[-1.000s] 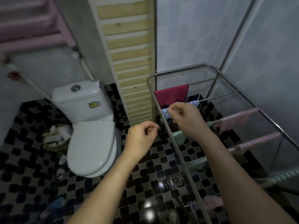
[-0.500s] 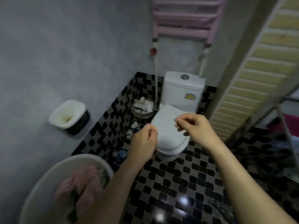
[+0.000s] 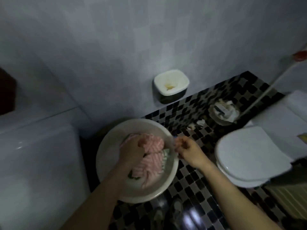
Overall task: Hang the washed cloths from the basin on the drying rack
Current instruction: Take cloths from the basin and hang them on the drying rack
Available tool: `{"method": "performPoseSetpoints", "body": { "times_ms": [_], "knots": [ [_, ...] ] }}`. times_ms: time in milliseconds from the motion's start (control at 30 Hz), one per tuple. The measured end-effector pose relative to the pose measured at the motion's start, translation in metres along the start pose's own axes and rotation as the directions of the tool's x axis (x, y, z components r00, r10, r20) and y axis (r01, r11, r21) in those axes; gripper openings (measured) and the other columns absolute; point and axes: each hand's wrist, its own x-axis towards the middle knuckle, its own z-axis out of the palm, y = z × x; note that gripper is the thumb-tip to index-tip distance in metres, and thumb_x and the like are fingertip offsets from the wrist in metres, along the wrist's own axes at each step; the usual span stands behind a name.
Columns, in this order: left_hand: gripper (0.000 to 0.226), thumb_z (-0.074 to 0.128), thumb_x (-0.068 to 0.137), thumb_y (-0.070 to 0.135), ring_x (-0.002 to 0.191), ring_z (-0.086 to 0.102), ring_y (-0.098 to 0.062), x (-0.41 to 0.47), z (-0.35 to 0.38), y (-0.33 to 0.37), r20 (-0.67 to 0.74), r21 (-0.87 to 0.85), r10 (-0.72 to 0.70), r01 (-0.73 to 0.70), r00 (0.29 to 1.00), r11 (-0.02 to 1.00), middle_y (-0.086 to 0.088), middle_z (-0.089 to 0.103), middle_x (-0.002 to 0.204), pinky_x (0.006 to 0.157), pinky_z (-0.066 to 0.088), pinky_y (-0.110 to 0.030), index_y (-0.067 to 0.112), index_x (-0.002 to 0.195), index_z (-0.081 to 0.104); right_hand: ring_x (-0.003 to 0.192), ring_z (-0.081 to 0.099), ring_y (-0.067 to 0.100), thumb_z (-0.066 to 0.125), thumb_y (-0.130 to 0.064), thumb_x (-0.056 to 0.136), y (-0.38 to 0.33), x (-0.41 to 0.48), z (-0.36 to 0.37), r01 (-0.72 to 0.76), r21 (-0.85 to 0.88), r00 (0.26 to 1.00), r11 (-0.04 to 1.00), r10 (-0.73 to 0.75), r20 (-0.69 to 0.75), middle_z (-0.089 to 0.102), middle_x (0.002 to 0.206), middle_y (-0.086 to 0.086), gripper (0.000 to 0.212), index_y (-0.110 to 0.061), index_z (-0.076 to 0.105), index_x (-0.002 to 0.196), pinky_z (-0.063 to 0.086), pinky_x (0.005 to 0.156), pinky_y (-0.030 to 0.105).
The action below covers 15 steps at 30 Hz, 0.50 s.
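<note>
Several cloths yet to hang, judging by the heap in the basin at lower centre of the frame, down on the checked floor. Fetching step in hand: picking out the next piece for hanging. Left grip down on top of the pink striped cloth, fingers curled into the folds, grasping it, blur permitting. Right grip just right of it, above the basin's right rim, fingers loosely curled, grasping nothing visible. Drying rack nowhere in view, so next up: lifting one cloth free of the tangle, likely with the right grip peeling off or holding down the rest, then turning, carrying it over and shaking it open for a rail. Pink striped cloth bunched and twisted into ropey folds, filling the middle of the basin; probably wet, heavy and clingy. Sliver of green cloth peeking from beneath at its right edge, another bit at lower left. Toilet at right of frame, waste bin against the wall above
</note>
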Motion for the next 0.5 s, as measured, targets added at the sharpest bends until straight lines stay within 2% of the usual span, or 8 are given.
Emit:
{"method": "performPoseSetpoints", "body": {
  "times_ms": [67, 133, 200, 267, 367, 433, 500],
  "knots": [
    [0.03, 0.053, 0.096, 0.024, 0.115, 0.056, -0.027, 0.004, -0.003, -0.026, 0.027, 0.011, -0.089, 0.088, 0.996, 0.996, -0.01, 0.061, 0.127, 0.097, 0.041, -0.031, 0.012, 0.122, 0.061, 0.104, 0.062, 0.021, 0.052, -0.014, 0.095, 0.01, 0.02, 0.018, -0.006, -0.124, 0.996, 0.992, 0.016, 0.083, 0.064, 0.111, 0.002, 0.02, -0.024, 0.058, 0.112, 0.052, 0.092, 0.04],
    [0.029, 0.056, 0.095, 0.021, 0.115, 0.056, -0.029, 0.007, -0.004, -0.049, 0.055, -0.018, -0.156, 0.157, 0.986, 0.987, -0.013, 0.061, 0.125, 0.095, 0.042, -0.032, 0.007, 0.119, 0.062, 0.115, 0.057, 0.024, 0.053, -0.016, 0.094, 0.02, 0.038, 0.035, 0.018, -0.273, 0.99, 0.962, 0.02, 0.136, 0.06, 0.127, 0.005, 0.037, -0.019, 0.051, 0.131, 0.047, 0.097, 0.037],
    [0.032, 0.053, 0.097, 0.022, 0.118, 0.054, -0.029, 0.014, -0.002, -0.071, 0.054, -0.027, -0.208, 0.21, 0.977, 0.977, -0.012, 0.058, 0.131, 0.095, 0.039, -0.03, 0.009, 0.125, 0.058, 0.119, 0.054, 0.027, 0.052, -0.017, 0.094, 0.027, 0.055, 0.049, 0.037, -0.399, 0.986, 0.916, 0.032, 0.165, 0.054, 0.133, 0.008, 0.045, -0.016, 0.043, 0.138, 0.043, 0.096, 0.033],
    [0.04, 0.051, 0.098, 0.026, 0.126, 0.048, -0.03, 0.022, 0.004, -0.089, 0.099, -0.037, -0.241, 0.245, 0.966, 0.969, -0.01, 0.05, 0.14, 0.101, 0.036, -0.032, 0.012, 0.136, 0.049, 0.12, 0.052, 0.029, 0.051, -0.018, 0.095, 0.034, 0.068, 0.061, 0.057, -0.508, 0.982, 0.859, 0.043, 0.184, 0.047, 0.139, 0.011, 0.049, -0.013, 0.037, 0.141, 0.042, 0.096, 0.032],
    [0.044, 0.05, 0.093, 0.028, 0.136, 0.037, -0.032, 0.038, 0.017, -0.105, 0.24, 0.06, -0.209, 0.2, 0.948, 0.978, -0.011, 0.036, 0.152, 0.112, 0.032, -0.04, 0.015, 0.136, 0.051, 0.119, 0.054, 0.031, 0.051, -0.013, 0.094, 0.044, 0.084, 0.077, 0.056, -0.617, 0.977, 0.785, 0.083, 0.195, 0.05, 0.137, 0.012, 0.055, -0.017, 0.03, 0.145, 0.045, 0.099, 0.036],
    [0.05, 0.051, 0.083, 0.027, 0.134, 0.041, -0.031, 0.047, 0.029, -0.112, 0.315, 0.117, -0.175, 0.145, 0.933, 0.983, -0.011, 0.043, 0.147, 0.11, 0.034, -0.037, 0.016, 0.131, 0.057, 0.112, 0.06, 0.031, 0.049, -0.011, 0.095, 0.051, 0.091, 0.086, 0.067, -0.67, 0.979, 0.739, 0.079, 0.186, 0.059, 0.128, 0.014, 0.051, -0.017, 0.035, 0.143, 0.049, 0.096, 0.037],
    [0.05, 0.055, 0.082, 0.022, 0.125, 0.049, -0.031, 0.052, 0.042, -0.122, 0.324, 0.144, -0.19, 0.15, 0.927, 0.978, -0.014, 0.053, 0.136, 0.103, 0.04, -0.033, 0.014, 0.13, 0.058, 0.104, 0.064, 0.031, 0.049, -0.011, 0.095, 0.053, 0.095, 0.092, 0.084, -0.73, 0.987, 0.679, 0.044, 0.154, 0.065, 0.119, 0.015, 0.042, -0.016, 0.045, 0.136, 0.05, 0.089, 0.034]
  ]
}}
